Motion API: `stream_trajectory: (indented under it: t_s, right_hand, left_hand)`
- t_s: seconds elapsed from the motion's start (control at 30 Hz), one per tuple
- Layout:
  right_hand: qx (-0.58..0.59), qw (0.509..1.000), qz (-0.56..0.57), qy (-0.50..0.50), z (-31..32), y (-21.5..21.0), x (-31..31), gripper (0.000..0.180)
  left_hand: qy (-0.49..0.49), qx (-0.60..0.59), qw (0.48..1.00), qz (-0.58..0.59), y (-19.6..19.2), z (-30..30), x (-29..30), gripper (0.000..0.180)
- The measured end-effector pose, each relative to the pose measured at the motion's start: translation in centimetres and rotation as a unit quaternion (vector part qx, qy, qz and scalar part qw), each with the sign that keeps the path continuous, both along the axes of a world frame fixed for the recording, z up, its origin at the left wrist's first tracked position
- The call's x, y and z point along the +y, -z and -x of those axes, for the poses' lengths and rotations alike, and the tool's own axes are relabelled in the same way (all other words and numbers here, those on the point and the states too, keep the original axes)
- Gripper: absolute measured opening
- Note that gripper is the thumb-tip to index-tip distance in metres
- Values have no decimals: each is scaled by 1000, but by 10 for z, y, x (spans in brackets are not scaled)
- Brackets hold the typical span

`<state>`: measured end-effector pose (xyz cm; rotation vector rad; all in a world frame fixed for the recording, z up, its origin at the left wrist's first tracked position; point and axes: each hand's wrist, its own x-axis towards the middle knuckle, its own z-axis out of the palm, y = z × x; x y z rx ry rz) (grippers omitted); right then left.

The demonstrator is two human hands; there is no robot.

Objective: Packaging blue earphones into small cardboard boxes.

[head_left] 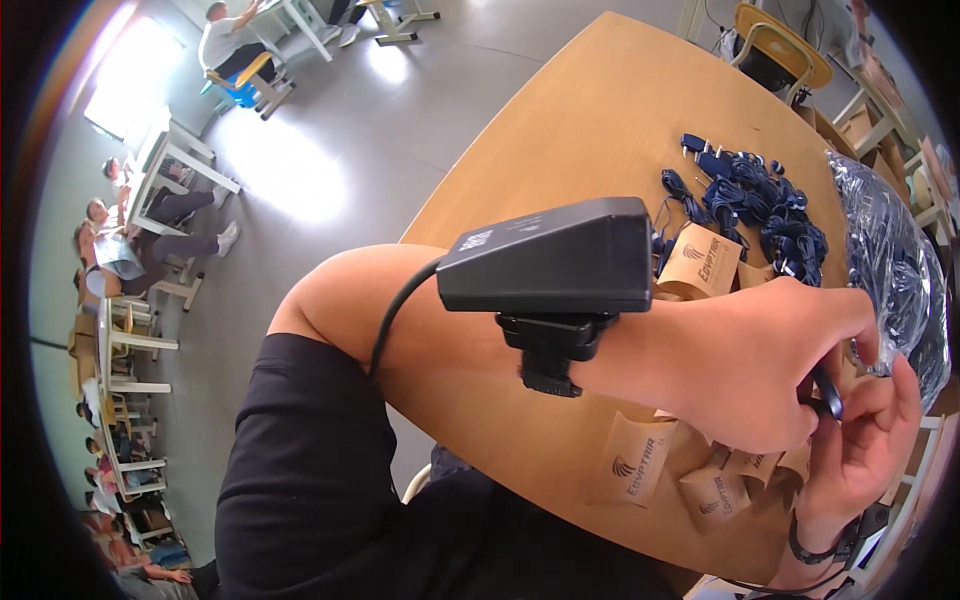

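My left hand (760, 360) reaches across from the left, its fingers closed around a small dark piece (829, 392), perhaps part of a corded earphone; its exact kind is partly hidden. Opposite it, my right hand (872, 435) has its palm turned up, with thumb and a bent finger against the lower end of that piece. Beyond the left hand lies a heap of dark blue earphone cords (765, 200), bundled, with pronged plugs. Brown pillow-shaped cardboard boxes (700, 262) with dark print sit beside the heap. Several more such boxes (638, 460) lie below my left wrist.
The wooden table (560, 130) ends in a curved edge at left. A clear plastic bag (890, 270) with dark contents lies along the right side. My left wrist carries a black box-shaped device (550, 258) with a cable. A chair (785, 50) stands behind; people sit at far left.
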<state>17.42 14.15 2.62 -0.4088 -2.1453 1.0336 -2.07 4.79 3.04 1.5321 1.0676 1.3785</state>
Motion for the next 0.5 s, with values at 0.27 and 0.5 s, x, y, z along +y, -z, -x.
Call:
stream_trajectory:
  t_s: [0.27, 0.5]
  right_hand:
    - [-18, 992, -118, -30, -6, -3, 15, 43]
    - [-44, 971, -233, -37, 20, -14, 9, 41]
  left_hand:
    - [-84, -46, 994, 45, -7, -4, -3, 36]
    - [-113, 112, 987, -27, 12, -8, -2, 51]
